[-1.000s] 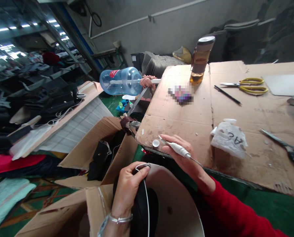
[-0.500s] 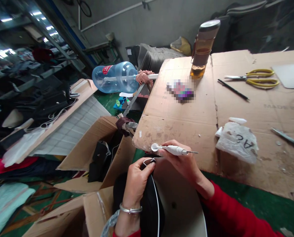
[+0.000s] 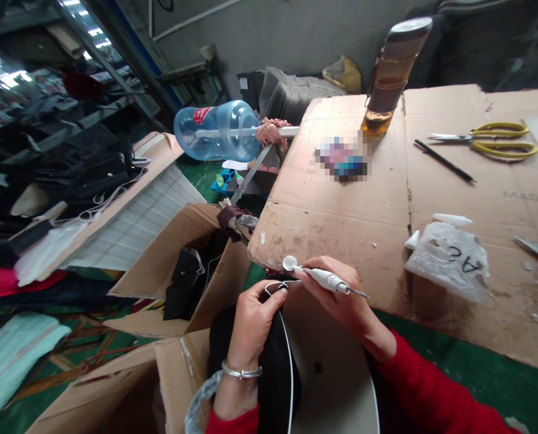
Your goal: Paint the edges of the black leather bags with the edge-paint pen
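Observation:
My left hand (image 3: 253,322), wearing a silver bangle, pinches the upper edge of a black sheet-like piece (image 3: 275,361) with white edging. A thin white cord (image 3: 272,287) loops by its thumb and fingertips. My right hand (image 3: 343,298) is closed round a white pen-shaped tool (image 3: 327,279). A thin metal rod sticks out of the tool's right end, and a round white disc (image 3: 290,263) is at its left end. The tool is just above and right of my left fingertips. Below it spreads a pale grey panel (image 3: 327,361) beside the black piece.
A cardboard-covered table (image 3: 336,217) carries a drink bottle (image 3: 397,69), yellow-handled scissors (image 3: 490,141), a black pencil (image 3: 444,161) and a plastic bag (image 3: 447,260). Open cardboard boxes (image 3: 205,301) stand at the left. A blue water jug (image 3: 218,131) lies beyond the table's corner.
The camera view has shifted, so the table things sit farther right. Both hands keep nearly the same hold; my right hand and the tool are slightly farther right of my left fingertips.

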`<action>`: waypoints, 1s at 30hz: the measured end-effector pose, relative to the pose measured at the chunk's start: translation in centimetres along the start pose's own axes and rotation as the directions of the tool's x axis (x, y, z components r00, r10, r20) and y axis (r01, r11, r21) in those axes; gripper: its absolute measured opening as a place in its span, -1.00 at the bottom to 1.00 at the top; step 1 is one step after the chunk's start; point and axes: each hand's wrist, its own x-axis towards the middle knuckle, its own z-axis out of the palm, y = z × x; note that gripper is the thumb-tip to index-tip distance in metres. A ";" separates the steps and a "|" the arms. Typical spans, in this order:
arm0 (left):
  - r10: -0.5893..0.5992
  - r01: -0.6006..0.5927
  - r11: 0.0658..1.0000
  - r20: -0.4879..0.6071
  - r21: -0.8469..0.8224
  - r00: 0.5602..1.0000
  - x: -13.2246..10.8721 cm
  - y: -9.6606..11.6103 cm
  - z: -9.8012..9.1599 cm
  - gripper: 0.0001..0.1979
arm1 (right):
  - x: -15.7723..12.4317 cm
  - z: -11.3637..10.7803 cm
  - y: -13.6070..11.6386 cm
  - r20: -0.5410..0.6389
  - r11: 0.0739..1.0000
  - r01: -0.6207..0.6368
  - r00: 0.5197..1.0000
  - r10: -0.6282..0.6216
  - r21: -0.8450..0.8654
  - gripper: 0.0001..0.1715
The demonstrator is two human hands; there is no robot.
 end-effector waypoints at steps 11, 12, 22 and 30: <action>0.015 -0.016 1.000 0.012 0.023 1.000 -0.1 0.5 1.0 -0.80 | 0.0 0.0 0.2 -0.025 0.968 -0.160 0.986 0.167 0.191 -0.78; 0.014 -0.015 1.000 0.009 0.025 1.000 -0.1 0.6 1.0 -0.80 | -0.1 -0.1 0.2 -0.057 0.960 -0.176 0.980 0.192 0.220 -0.78; 0.014 -0.016 0.998 0.043 0.059 0.999 -0.5 0.6 0.8 -0.80 | 0.1 -1.1 0.7 0.126 0.783 -0.315 0.947 0.295 0.536 -0.68; 0.033 -0.037 0.998 0.084 0.048 0.996 -1.0 0.5 0.8 -0.80 | 0.3 -1.4 0.2 0.149 0.803 -0.313 0.950 0.276 0.507 -0.72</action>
